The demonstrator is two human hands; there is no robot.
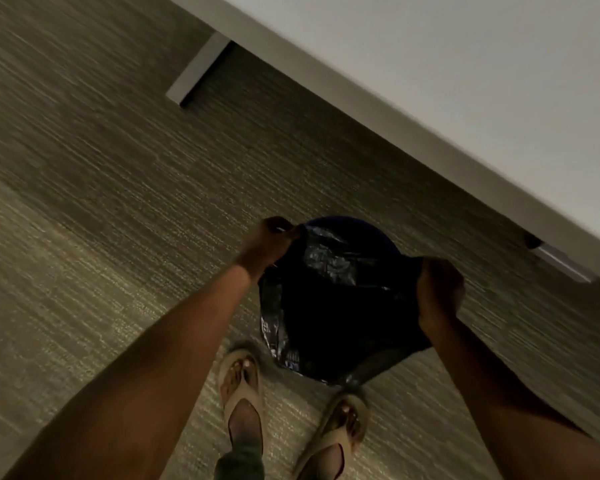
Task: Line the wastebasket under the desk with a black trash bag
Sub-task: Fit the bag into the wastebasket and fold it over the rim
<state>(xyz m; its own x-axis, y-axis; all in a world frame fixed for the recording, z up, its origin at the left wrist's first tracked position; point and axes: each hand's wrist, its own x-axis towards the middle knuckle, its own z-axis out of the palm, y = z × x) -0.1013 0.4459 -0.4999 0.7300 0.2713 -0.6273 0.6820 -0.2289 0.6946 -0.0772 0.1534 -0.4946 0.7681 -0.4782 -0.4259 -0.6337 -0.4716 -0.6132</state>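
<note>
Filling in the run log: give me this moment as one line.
step: spreading bag mouth | left hand: gripping black trash bag edge | right hand: gripping opposite edge | wastebasket: rim partly visible behind bag | carpet

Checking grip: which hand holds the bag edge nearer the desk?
The right hand, gripping the black trash bag beside the desk; the left hand sits farther out.
</note>
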